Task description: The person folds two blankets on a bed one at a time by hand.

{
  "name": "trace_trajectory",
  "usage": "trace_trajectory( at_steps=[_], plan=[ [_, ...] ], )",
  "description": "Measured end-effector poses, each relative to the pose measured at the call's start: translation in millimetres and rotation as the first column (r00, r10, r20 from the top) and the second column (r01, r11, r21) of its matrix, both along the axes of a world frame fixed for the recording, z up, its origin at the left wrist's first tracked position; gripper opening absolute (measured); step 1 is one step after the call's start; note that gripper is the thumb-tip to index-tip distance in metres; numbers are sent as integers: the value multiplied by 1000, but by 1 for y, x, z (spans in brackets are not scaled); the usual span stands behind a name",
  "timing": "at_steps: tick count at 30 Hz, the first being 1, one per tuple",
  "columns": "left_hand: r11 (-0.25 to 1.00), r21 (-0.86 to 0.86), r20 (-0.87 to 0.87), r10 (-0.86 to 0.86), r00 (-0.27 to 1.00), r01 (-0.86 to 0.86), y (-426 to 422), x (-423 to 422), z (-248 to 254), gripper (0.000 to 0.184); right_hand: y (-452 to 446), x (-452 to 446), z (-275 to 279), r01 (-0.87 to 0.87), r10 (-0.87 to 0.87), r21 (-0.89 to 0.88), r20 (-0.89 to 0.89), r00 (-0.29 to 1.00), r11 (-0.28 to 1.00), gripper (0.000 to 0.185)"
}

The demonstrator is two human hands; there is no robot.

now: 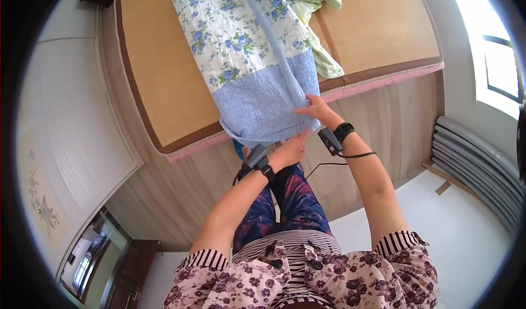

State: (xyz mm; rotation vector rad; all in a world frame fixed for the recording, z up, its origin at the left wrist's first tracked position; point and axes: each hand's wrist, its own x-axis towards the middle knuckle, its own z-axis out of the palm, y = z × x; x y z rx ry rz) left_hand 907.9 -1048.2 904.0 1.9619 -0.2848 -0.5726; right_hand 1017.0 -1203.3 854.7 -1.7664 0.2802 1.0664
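A long folded bed cover (252,103), white with blue flowers and a blue checked end, lies over the bed with its near end at the bed's front edge. My left hand (290,151) is at the near right corner of the checked end, its fingers closed on the edge and partly hidden. Farther up the right side, my right hand (319,112) grips the cover's edge, with the thumb reaching over the cloth. Both wrists carry black straps with small boxes, and a thin cable hangs from the right one.
The bed (378,35) has a tan mat with a brown border and pink trim. Pale green bedding (326,57) lies right of the cover. A stack of grey curved panels (466,161) stands at the right near a window (501,62). A dark wood cabinet (134,270) is at lower left.
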Motion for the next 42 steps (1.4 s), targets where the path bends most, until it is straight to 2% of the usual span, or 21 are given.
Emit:
trace_trajectory(
  at_steps=[2,4,6,8,10,11,13,14,17,19,20,22,23,26,28,29,32,34,37,40,42],
  plan=[
    [999,-46,-37,3,999,-5,19,-19,-19,49,-9,-6,-15,-49,47,-96,-25,999,994,45],
    [935,204,-62,307,950,-289,61,-30,-25,46,-11,-24,-34,14,-13,-116,15,1000,993,36],
    [706,369,99,617,781,-604,109,-23,-20,44,-3,-17,-10,39,-34,-80,67,997,996,34],
    [679,445,279,514,811,-584,142,-14,-24,44,0,-17,-3,-1,28,-172,152,988,985,34],
    [726,588,233,269,934,-356,156,-23,-19,46,-2,-24,-11,-82,189,-392,244,951,916,36],
    [723,650,192,141,971,-234,161,-28,-16,47,-4,-27,-15,-82,174,-399,201,964,913,36],
    [703,681,257,36,966,-207,174,-44,-25,41,-3,-32,-15,-84,143,-414,113,983,906,35],
    [692,696,282,-19,959,-191,179,-55,-31,37,-2,-36,-13,-19,34,-318,40,999,948,34],
    [741,641,327,-31,945,-198,191,-54,-39,30,15,-29,17,230,-223,22,-177,959,973,32],
    [756,629,166,96,981,-181,204,-54,-30,24,39,-17,75,393,-309,323,-282,908,861,31],
    [764,621,82,157,984,-174,210,-51,-21,21,44,-10,104,381,-311,368,-235,921,848,30],
    [762,500,206,357,911,-411,210,-46,28,18,47,-1,147,347,-319,455,-139,937,820,29],
    [738,428,257,454,853,-521,208,-52,49,17,42,-5,148,298,-288,411,-89,954,862,28],
    [618,646,-30,607,794,-448,200,-103,57,15,7,-33,108,191,-203,212,33,979,958,28],
    [625,700,-36,512,858,-344,179,-127,24,16,-17,-78,19,184,-184,6,105,977,983,30],
    [669,714,-192,474,859,-209,172,-126,12,26,-23,-87,-2,216,-207,-108,93,974,970,32],
    [799,581,-348,414,841,-153,178,-128,-10,30,-33,-90,-37,230,-195,-338,134,972,913,36],
    [791,461,-364,583,727,-403,193,-119,-44,46,-34,-74,-50,155,-66,-362,247,967,919,39],
    [736,330,-480,670,567,-591,203,-92,-65,54,-23,-50,-43,307,-291,-114,137,947,945,43],
    [582,58,-753,559,347,-811,196,-73,-76,50,-9,-33,-7,283,-289,-89,-62,955,955,47],
    [590,45,-787,518,335,-806,189,-66,-69,47,6,-28,33,283,-285,69,14,959,957,43]
  ],
)
